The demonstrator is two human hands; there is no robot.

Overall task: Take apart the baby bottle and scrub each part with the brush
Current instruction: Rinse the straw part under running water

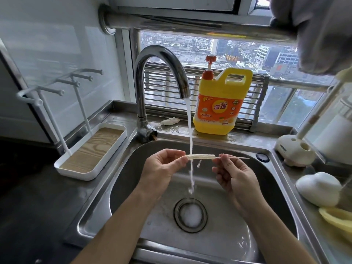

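Straw rinsed over the sink, a thin brush threaded through it.

Above the sink (129, 178), the straw (200, 156) lies level under the water (190, 130) running from the tap (162, 60). The left hand (162, 168) pinches the straw's left end between thumb and fingertips. The right hand (234, 174) pinches the brush (240, 158), whose stem pokes out of the straw's right end. A soap jug (217, 103) stands on the bench behind the sink.

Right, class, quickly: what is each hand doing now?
Left hand: pinches one end of the straw.
Right hand: pinches the brush wire.
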